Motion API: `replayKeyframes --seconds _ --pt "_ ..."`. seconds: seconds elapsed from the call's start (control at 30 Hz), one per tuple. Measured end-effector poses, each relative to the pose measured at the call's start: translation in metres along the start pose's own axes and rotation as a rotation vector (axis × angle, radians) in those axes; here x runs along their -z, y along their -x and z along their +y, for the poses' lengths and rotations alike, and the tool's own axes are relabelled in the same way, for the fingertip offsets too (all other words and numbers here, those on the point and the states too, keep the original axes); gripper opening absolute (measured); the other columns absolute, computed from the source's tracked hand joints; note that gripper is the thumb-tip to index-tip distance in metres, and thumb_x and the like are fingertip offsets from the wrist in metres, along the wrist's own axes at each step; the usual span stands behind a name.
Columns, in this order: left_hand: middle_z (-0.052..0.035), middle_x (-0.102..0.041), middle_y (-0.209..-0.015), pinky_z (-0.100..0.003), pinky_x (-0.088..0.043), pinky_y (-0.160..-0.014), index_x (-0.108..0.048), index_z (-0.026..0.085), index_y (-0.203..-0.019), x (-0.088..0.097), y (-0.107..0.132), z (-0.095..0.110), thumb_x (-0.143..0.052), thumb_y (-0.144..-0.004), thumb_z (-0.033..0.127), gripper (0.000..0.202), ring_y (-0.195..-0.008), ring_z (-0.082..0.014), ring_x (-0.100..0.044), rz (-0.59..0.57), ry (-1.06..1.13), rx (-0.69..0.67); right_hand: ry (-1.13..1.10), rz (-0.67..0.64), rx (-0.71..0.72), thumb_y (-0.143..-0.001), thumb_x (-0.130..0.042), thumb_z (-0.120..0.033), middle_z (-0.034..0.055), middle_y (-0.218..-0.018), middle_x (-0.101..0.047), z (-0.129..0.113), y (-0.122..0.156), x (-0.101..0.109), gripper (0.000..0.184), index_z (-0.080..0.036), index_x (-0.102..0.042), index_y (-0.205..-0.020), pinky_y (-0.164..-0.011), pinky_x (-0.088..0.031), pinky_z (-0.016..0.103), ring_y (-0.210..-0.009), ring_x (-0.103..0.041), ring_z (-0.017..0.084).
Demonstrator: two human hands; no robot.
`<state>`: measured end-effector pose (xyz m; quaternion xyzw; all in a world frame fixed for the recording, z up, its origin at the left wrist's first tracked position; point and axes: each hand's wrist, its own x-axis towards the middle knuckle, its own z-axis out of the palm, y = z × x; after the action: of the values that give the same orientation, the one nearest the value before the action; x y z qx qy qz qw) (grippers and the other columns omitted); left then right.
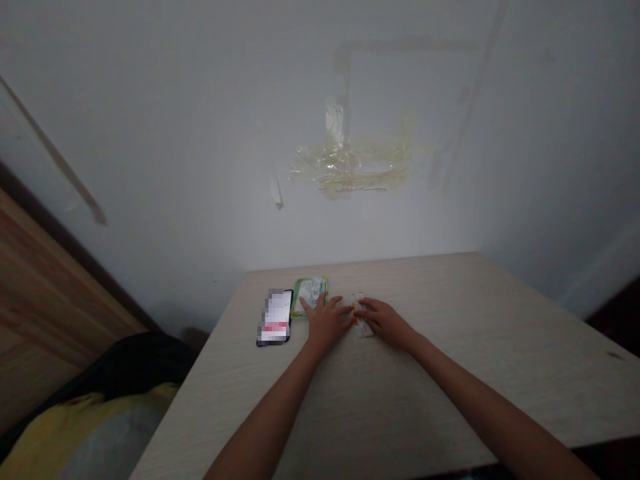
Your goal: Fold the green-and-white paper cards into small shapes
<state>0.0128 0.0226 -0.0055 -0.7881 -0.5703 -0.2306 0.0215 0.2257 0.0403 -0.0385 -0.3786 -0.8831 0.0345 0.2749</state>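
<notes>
A small pale sachet-like packet [363, 325] with yellow and orange print lies on the tabletop between my hands. My right hand [387, 321] reaches it from the right, with thumb and fingers closed on its upper part. My left hand [329, 325] rests with its fingers spread; one or two fingertips touch the left edge of the small packet. The other fingers of that hand lie over the right side of a flat green and white package [309, 293]. My fingers cover part of both items.
Left of the green package a phone [276, 320] lies with its lit screen up, partly blurred out. The wooden table [450, 293] meets a white wall [200, 133] with old tape on it. Yellow and grey cloth [110, 427] sits beyond the table's left edge.
</notes>
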Motion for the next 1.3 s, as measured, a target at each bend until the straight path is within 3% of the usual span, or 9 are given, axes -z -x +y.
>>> replayKeyframes --seconds 0.43,0.7,0.9,1.07,1.3 --pt "0.0035 -0.062 -0.128 -0.076 0.016 -0.101 -0.067 0.042 -0.106 -0.0002 0.0001 -0.0037 -0.064 -0.081 0.049 0.026 -0.134 -0.0328 -0.035 0.003 0.081 -0.084 0.021 -0.023 -0.001 -0.089 -0.05 -0.016 0.0107 -0.136 -0.052 0.0016 -0.0013 -0.0013 0.038 -0.027 -0.062 -0.123 -0.105 -0.04 0.046 -0.126 -0.048 0.025" --pt "0.0051 -0.065 -0.125 -0.074 0.016 -0.103 -0.065 0.042 -0.11 -0.0015 -0.0026 -0.007 -0.055 -0.089 0.041 0.024 -0.138 -0.0304 -0.032 -0.048 0.092 -0.213 -0.004 -0.014 0.006 -0.09 -0.05 -0.017 0.0094 -0.137 -0.053 -0.0006 -0.0013 0.0006 0.037 -0.028 -0.062 -0.124 -0.107 -0.039 0.044 -0.127 -0.048 0.023" --pt "0.0039 -0.07 -0.115 -0.074 0.02 -0.101 -0.066 0.038 -0.106 0.0003 -0.0068 -0.0064 -0.051 -0.091 0.042 0.022 -0.137 -0.0297 -0.035 -0.06 0.087 -0.209 -0.076 -0.01 -0.044 -0.092 -0.049 -0.021 0.0102 -0.135 -0.055 -0.0024 -0.0009 0.0017 0.034 -0.024 -0.062 -0.124 -0.108 -0.038 0.044 -0.128 -0.048 0.023" --pt "0.0038 -0.071 -0.11 -0.074 0.018 -0.102 -0.068 0.035 -0.097 0.0017 -0.007 -0.0005 -0.053 -0.09 0.043 0.019 -0.132 -0.0295 -0.041 -0.043 0.068 -0.199 -0.151 0.044 -0.099 -0.089 -0.053 -0.021 0.0115 -0.127 -0.06 -0.0055 -0.0015 0.0047 0.031 -0.019 -0.063 -0.118 -0.106 -0.041 0.042 -0.12 -0.053 0.022" --pt "0.0034 -0.071 -0.11 -0.073 0.019 -0.102 -0.066 0.038 -0.106 -0.0029 -0.0058 0.0011 -0.058 -0.086 0.045 0.023 -0.129 -0.0286 -0.044 -0.013 0.084 -0.16 -0.066 0.119 -0.094 -0.085 -0.061 -0.025 0.0101 -0.106 -0.067 -0.0056 -0.0013 0.0072 0.019 -0.018 -0.07 -0.101 -0.094 -0.047 0.039 -0.102 -0.059 0.022"
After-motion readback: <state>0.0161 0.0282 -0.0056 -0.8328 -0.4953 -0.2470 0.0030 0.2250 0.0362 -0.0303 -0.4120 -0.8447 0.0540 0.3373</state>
